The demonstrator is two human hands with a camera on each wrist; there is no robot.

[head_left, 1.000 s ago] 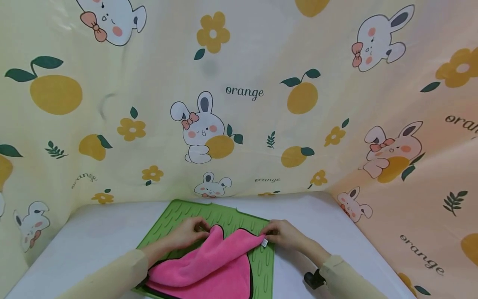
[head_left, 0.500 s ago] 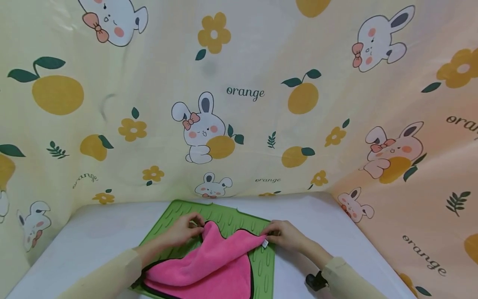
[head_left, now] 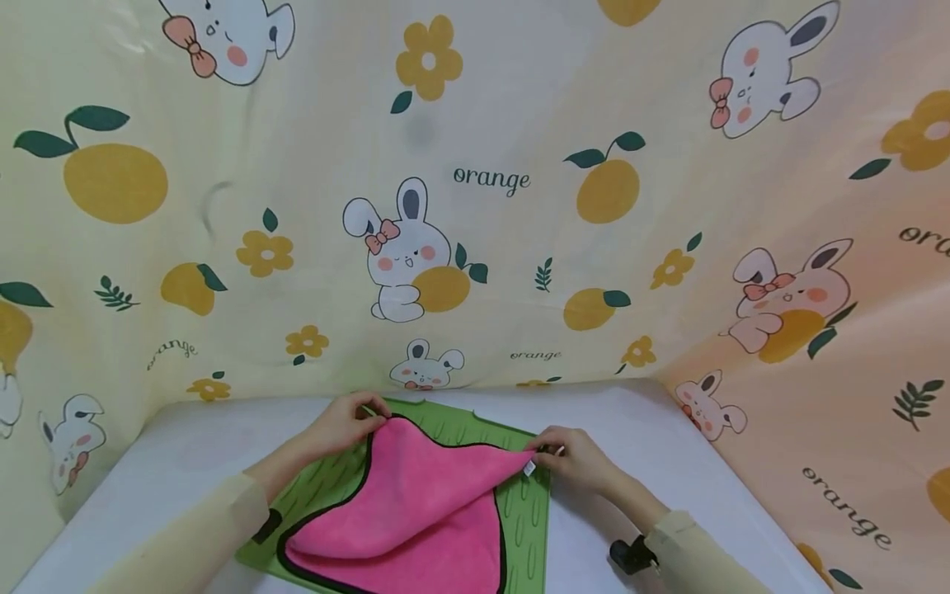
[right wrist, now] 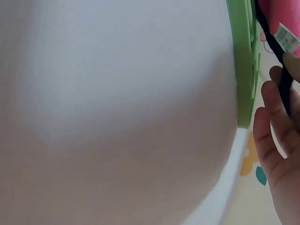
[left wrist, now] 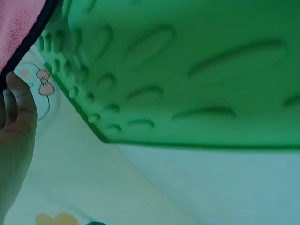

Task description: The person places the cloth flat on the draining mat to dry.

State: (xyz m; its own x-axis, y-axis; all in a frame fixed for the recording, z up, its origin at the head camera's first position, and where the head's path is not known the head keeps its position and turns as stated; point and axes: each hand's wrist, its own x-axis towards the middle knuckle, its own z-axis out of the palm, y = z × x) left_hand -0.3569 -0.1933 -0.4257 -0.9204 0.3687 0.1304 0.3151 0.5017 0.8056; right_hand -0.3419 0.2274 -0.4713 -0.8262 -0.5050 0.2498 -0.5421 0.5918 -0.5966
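Note:
A pink cloth (head_left: pixel 438 470) with a dark edging lies partly folded over a green ridged mat (head_left: pixel 525 528). My left hand (head_left: pixel 345 427) pinches its far left corner, near the mat's back edge; the left wrist view shows that hand (left wrist: pixel 18 110) at the dark edging. At the far right corner, beside a small white label (head_left: pixel 529 468), my right hand (head_left: pixel 575 455) pinches the cloth between thumb and fingers. The right wrist view shows this hand (right wrist: pixel 283 117) gripping the dark edging next to the label. The cloth's near part runs out of the head view.
The mat rests on a white table (head_left: pixel 623 429). Behind and at the sides hangs a cream curtain (head_left: pixel 505 247) printed with rabbits and oranges. A small black device (head_left: pixel 632 556) sits at my right wrist, and a dark strap piece (head_left: pixel 267 525) shows by the left sleeve.
My left hand has moved away from me and to the left, drawing the cloth's corner out and spreading the fold. My right hand stays nearly in place, holding its corner.

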